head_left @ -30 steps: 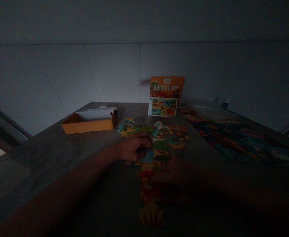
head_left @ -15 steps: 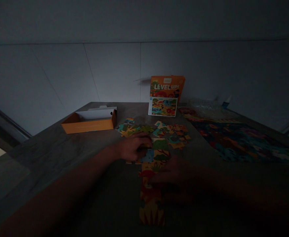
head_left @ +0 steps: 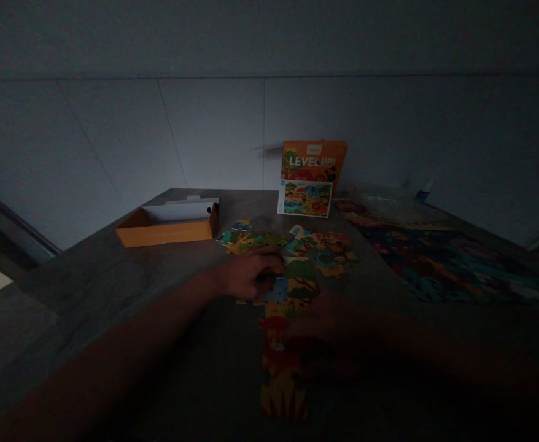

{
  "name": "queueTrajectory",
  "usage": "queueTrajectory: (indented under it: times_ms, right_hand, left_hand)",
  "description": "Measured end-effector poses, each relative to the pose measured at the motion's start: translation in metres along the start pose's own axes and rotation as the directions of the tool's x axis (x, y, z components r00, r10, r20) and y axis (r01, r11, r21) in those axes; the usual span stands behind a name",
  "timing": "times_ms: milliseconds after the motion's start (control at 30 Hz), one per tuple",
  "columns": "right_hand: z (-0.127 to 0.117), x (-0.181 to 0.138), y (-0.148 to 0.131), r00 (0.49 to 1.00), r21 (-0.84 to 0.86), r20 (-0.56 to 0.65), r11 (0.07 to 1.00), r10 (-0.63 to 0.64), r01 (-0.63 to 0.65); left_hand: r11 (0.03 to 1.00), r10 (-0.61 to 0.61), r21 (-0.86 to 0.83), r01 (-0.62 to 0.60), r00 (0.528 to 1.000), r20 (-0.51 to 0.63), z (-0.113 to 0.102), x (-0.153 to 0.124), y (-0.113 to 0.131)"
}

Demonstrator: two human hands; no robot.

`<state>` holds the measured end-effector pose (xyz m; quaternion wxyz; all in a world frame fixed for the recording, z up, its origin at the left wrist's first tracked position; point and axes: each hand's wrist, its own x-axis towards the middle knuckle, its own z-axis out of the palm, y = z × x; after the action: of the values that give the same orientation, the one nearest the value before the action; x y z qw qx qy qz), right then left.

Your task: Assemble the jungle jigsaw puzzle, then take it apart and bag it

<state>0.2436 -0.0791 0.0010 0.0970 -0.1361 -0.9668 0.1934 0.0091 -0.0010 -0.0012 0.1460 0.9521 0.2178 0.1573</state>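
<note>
A partly joined jigsaw puzzle lies on the dark table, with a green tree, a blue animal and a red-maned lion on it. It forms a narrow strip toward me. Over its far left part bends my left hand, fingers curled down and closed; what is under the fingertips is hidden. My right hand reaches in from the right, fingers stretched out and apart over the lion's right side. Deep shadow blurs its outline. Just beyond both hands lie loose puzzle pieces in a spread of several.
An orange open box stands at the back left. An orange "LEVEL UP!" box stands upright at the back, a picture card leaning on it. To the right lie a dark colourful puzzle and clear plastic wrap.
My right hand has slid slightly right, so more of the lion's face shows. The left hand stays in place over the puzzle. The view has shifted very slightly.
</note>
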Motion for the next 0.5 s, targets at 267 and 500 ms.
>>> queueTrajectory:
  times_ms: [267,500]
  right_hand:
    - [0.0039,-0.0028,0.0037,1.0,-0.019,-0.003,1.0,-0.007,0.007]
    - [0.0059,-0.0036,0.006,1.0,0.004,-0.02,1.0,-0.024,0.024]
  left_hand:
    - [1.0,-0.016,0.016,0.016,1.0,0.003,0.0002,-0.0002,-0.0001]
    - [1.0,-0.021,0.009,0.021,1.0,0.007,-0.0002,0.0,0.0013]
